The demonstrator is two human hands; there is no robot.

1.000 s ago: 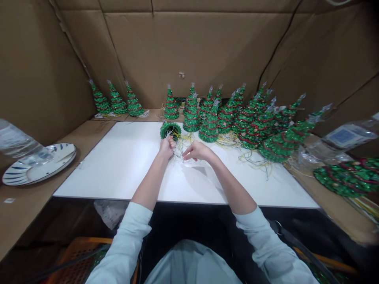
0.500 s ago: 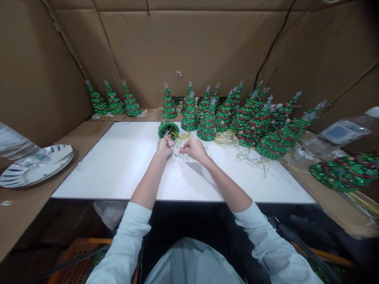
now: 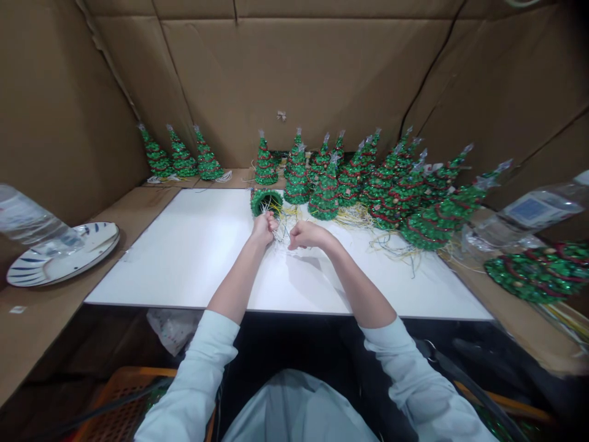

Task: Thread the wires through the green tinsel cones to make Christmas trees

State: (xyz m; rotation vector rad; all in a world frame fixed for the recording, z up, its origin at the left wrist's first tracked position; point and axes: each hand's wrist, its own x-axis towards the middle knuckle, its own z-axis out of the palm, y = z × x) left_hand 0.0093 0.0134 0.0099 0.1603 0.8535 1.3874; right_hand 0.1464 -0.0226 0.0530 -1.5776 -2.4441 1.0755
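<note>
Left hand: closed in a fist (image 3: 264,228) around a bundle of white wires (image 3: 277,233), near the middle of the frame.
Right hand: fingers curled in (image 3: 307,235), thumb and index tips close together, just right of the bundle; cannot tell whether a strand is between them.
Tipped tree: 1 green tinsel tree (image 3: 256,204) on its side at the centre of the frame, just above the left hand, its hollow base facing the person; the white wires come out of that opening.
Board: a white panel (image 3: 184,258) across the middle of the frame, under both hands.
Upper-left trees: 3 small trees (image 3: 184,156) side by side, white wires at their feet.
Centre-to-right trees: a cluster with red garlands and clear star tops (image 3: 352,178), yellow wires (image 3: 356,217) spread around the bases; 1 tree at its right end (image 3: 437,220) leans right.
Right edge: another tree (image 3: 536,273) lying down, below a clear bottle (image 3: 529,212).
Left edge: a clear bottle (image 3: 32,221), its base over a patterned plate (image 3: 27,273).
Lower left: an orange basket (image 3: 119,408), partly hidden by the sleeve.
</note>
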